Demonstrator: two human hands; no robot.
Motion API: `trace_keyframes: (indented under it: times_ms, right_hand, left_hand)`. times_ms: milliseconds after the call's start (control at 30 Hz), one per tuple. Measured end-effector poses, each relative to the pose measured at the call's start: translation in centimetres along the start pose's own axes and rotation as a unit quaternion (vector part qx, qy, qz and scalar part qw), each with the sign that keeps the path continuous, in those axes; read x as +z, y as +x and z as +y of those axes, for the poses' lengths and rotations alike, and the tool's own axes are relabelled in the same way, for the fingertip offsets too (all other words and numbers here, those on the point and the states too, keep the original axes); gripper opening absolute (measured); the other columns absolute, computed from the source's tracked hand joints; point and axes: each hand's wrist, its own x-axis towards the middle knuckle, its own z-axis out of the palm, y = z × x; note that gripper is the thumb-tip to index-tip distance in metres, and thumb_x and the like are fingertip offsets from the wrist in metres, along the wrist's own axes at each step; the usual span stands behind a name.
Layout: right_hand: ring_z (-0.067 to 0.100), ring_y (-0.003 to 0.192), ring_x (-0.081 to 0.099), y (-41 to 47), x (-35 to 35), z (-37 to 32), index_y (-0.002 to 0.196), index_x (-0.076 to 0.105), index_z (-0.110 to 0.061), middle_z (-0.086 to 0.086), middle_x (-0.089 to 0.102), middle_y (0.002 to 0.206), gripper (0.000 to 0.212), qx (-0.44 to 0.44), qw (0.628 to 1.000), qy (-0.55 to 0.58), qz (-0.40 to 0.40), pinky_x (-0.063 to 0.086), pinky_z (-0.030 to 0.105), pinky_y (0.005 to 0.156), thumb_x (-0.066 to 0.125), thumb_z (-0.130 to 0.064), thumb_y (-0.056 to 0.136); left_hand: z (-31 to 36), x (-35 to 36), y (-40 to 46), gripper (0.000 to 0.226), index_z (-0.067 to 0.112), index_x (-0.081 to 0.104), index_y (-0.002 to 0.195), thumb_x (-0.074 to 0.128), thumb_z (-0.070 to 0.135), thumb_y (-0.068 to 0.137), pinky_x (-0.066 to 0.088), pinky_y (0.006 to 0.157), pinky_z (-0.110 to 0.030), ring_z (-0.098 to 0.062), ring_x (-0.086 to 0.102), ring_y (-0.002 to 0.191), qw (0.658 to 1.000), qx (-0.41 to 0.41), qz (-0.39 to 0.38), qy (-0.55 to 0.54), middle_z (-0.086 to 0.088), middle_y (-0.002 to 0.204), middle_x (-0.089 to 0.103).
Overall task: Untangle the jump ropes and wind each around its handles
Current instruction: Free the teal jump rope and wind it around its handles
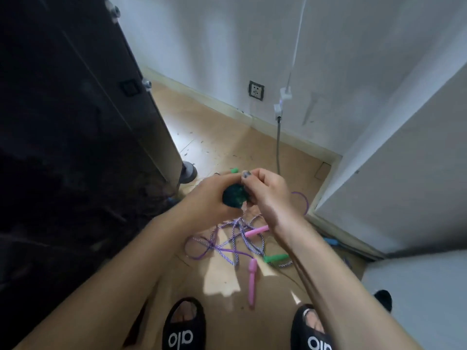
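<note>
Dark green wound rope bundle [233, 198] at frame centre, held above the floor; a green handle tip [234, 170] shows just above the hands. Left hand [207, 200] curled round the bundle. Right hand [265, 190] pinches at its upper edge, fingers bent. Below them on the wooden floor [227, 127]: tangled purple-and-white ropes [227, 238], two pink handles [252, 279], one green handle [275, 258]. Black slippers [182, 327] at bottom edge.

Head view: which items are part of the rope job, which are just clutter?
Job: dark green bundle held by left hand and right hand; tangled ropes; pink handles; green handle.
Clutter: wall socket; dark cabinet; hanging cable.
</note>
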Motion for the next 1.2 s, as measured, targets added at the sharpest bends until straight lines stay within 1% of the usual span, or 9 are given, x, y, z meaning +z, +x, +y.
trace_keyframes:
  times_ms: [133, 267, 400, 600, 700, 767, 967, 1067, 1200]
  right_hand:
    - [0.007, 0.058, 0.050, 3.0, 0.2, -6.1, 0.071, 0.059, -0.017, -0.012, 0.054, 0.057, 0.027, -0.023, 0.999, 0.001, -0.026, 0.043, 0.026, 0.058, 0.058, -0.018, 0.098]
    - [0.010, 0.057, 0.045, 5.7, -0.6, -17.2, 0.070, 0.055, -0.014, -0.002, 0.048, 0.061, 0.029, -0.063, 0.995, -0.067, -0.042, 0.040, 0.021, 0.054, 0.056, -0.017, 0.099]
    - [0.006, 0.055, 0.047, 6.7, -2.2, -30.0, 0.070, 0.055, -0.015, -0.009, 0.052, 0.058, 0.030, -0.071, 0.986, -0.132, -0.069, 0.043, 0.022, 0.056, 0.054, -0.018, 0.100]
    - [0.017, 0.066, 0.055, 6.3, -4.4, -48.4, 0.079, 0.056, -0.016, 0.003, 0.060, 0.072, 0.016, -0.088, 0.975, -0.174, -0.104, 0.050, 0.034, 0.069, 0.058, -0.018, 0.095]
    - [0.016, 0.068, 0.059, 6.0, -4.8, -56.3, 0.086, 0.060, -0.014, 0.004, 0.059, 0.074, 0.007, -0.110, 0.972, -0.181, -0.098, 0.055, 0.033, 0.071, 0.061, -0.011, 0.092]
    - [0.015, 0.068, 0.060, 5.9, -4.8, -60.7, 0.089, 0.062, -0.010, 0.003, 0.058, 0.072, 0.007, -0.129, 0.970, -0.188, -0.083, 0.057, 0.031, 0.071, 0.061, -0.003, 0.089]
    - [0.026, 0.072, 0.068, 5.1, -3.5, -69.4, 0.092, 0.064, -0.010, 0.013, 0.066, 0.083, 0.005, -0.198, 0.952, -0.232, -0.011, 0.060, 0.048, 0.078, 0.061, -0.008, 0.090]
    - [0.027, 0.077, 0.070, 5.1, -3.3, -71.7, 0.091, 0.064, -0.012, 0.012, 0.069, 0.086, 0.007, -0.209, 0.954, -0.215, 0.009, 0.061, 0.047, 0.077, 0.059, -0.008, 0.089]
    - [0.019, 0.075, 0.072, 6.5, -4.0, -73.6, 0.094, 0.064, -0.013, 0.004, 0.071, 0.083, 0.005, -0.188, 0.966, -0.177, 0.002, 0.062, 0.043, 0.078, 0.061, -0.011, 0.091]
  left_hand:
    - [2.4, -4.9, 4.2, 0.054, 0.046, 0.058, 0.097, 0.079, 0.005, 0.070, 0.050, 0.076, -0.023, -0.009, 0.063, 0.087, 0.999, -0.036, -0.015, 0.020, 0.015, 0.089, 0.065]
    - [8.5, -11.5, 8.2, 0.046, 0.029, 0.064, 0.107, 0.081, 0.004, 0.073, 0.051, 0.072, -0.014, -0.001, 0.064, 0.081, 0.999, -0.045, 0.011, -0.027, 0.010, 0.092, 0.069]
    - [17.7, -19.6, 11.7, 0.047, 0.019, 0.057, 0.111, 0.080, -0.001, 0.076, 0.055, 0.070, -0.020, -0.004, 0.065, 0.079, 0.993, -0.071, -0.014, -0.097, -0.003, 0.101, 0.066]
    - [31.3, -32.3, 15.9, 0.030, 0.012, 0.056, 0.105, 0.064, -0.008, 0.084, 0.048, 0.072, -0.016, -0.003, 0.059, 0.068, 0.987, -0.066, 0.001, -0.146, 0.017, 0.061, 0.059]
    - [36.4, -37.4, 17.3, 0.024, 0.006, 0.057, 0.105, 0.063, -0.007, 0.087, 0.045, 0.066, -0.015, -0.007, 0.054, 0.067, 0.990, -0.061, 0.010, -0.127, 0.002, 0.073, 0.057]
    - [39.0, -40.5, 18.1, 0.016, 0.005, 0.060, 0.100, 0.066, -0.005, 0.088, 0.047, 0.072, -0.025, -0.016, 0.053, 0.075, 0.992, -0.049, 0.041, -0.111, -0.009, 0.080, 0.057]
    - [44.5, -47.4, 19.1, 0.027, 0.002, 0.068, 0.095, 0.068, 0.019, 0.074, 0.051, 0.100, -0.054, -0.039, 0.067, 0.097, 0.989, -0.005, 0.085, -0.118, -0.015, 0.092, 0.071]
    - [46.1, -49.0, 19.7, 0.023, 0.003, 0.068, 0.094, 0.072, 0.016, 0.075, 0.053, 0.099, -0.052, -0.038, 0.068, 0.098, 0.988, -0.002, 0.100, -0.114, -0.016, 0.097, 0.073]
    - [47.2, -50.3, 21.1, 0.012, 0.010, 0.070, 0.091, 0.075, 0.006, 0.081, 0.054, 0.089, -0.035, -0.025, 0.072, 0.089, 0.987, 0.009, 0.114, -0.109, -0.012, 0.091, 0.074]
